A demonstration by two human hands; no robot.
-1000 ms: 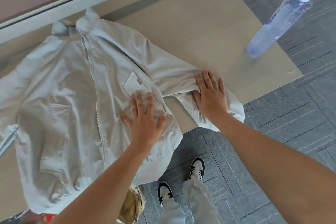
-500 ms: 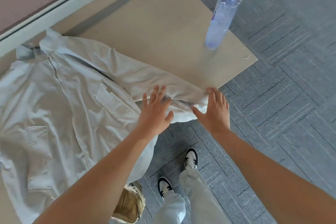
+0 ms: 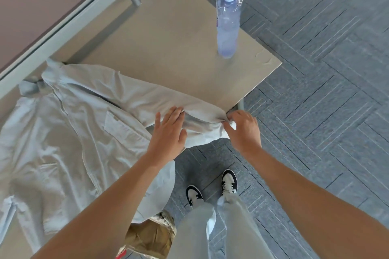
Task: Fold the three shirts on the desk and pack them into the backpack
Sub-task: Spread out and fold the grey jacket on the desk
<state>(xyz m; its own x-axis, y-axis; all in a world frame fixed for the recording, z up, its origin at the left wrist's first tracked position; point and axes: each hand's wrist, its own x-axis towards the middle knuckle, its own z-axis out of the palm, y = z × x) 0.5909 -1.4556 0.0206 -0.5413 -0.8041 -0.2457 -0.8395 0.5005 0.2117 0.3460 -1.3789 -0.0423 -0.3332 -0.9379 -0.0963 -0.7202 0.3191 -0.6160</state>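
One shirt [image 3: 69, 132] lies flat at 9 o'clock. Your left hand [image 3: 168, 132] rests flat on its sleeve [image 3: 202, 130]; your right hand [image 3: 244, 130] pinches the cuff. It looks soft and floppy, so hold the edges.

One pale shirt [image 3: 69, 132], one desk [image 3: 168, 52], one upright bottle [image 3: 228, 21] (far right), two hands, two shoes, one tan bag [image 3: 151, 235].

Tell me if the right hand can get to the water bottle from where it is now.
Probably yes. The right hand pinches the shirt sleeve end at the desk edge; bare desktop lies between it and the upright water bottle. It must release the sleeve first.
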